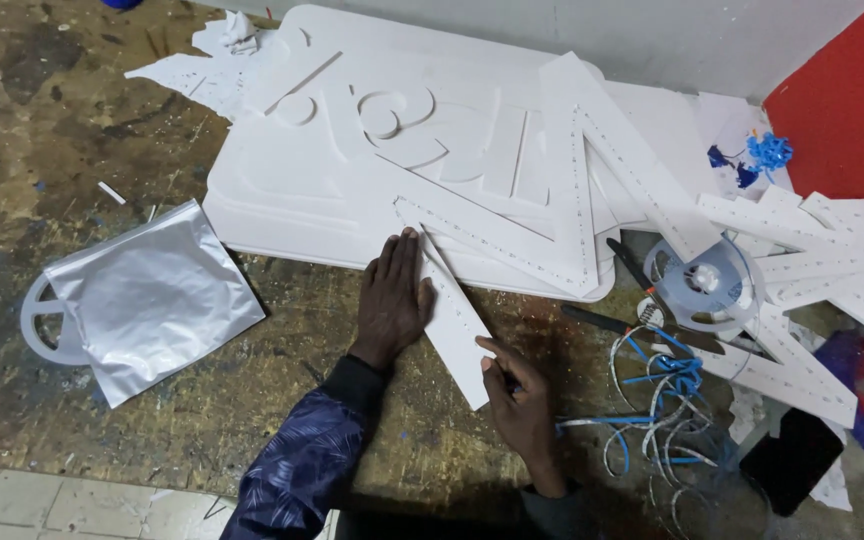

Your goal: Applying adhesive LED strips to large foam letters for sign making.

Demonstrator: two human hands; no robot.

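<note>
White foam-board strip [455, 325] lies on the worn wooden bench [102, 130], running diagonally from the edge of the large white sign panel [352, 190] toward us. We press our left hand [392, 300] flat on the bench along the strip's left edge, fingers [404, 262] straight and close together, gripping nothing. Our right hand [520, 400] sits at the strip's lower end, its fingers curled together around something thin; we cannot tell what it is. Perforated white strips [572, 190] lie in a zigzag on the panel. A silver foil pouch [152, 295] rests on an empty reel at the left. To the right we see an LED strip reel [702, 285] and loose blue and white wires [662, 400].
</note>
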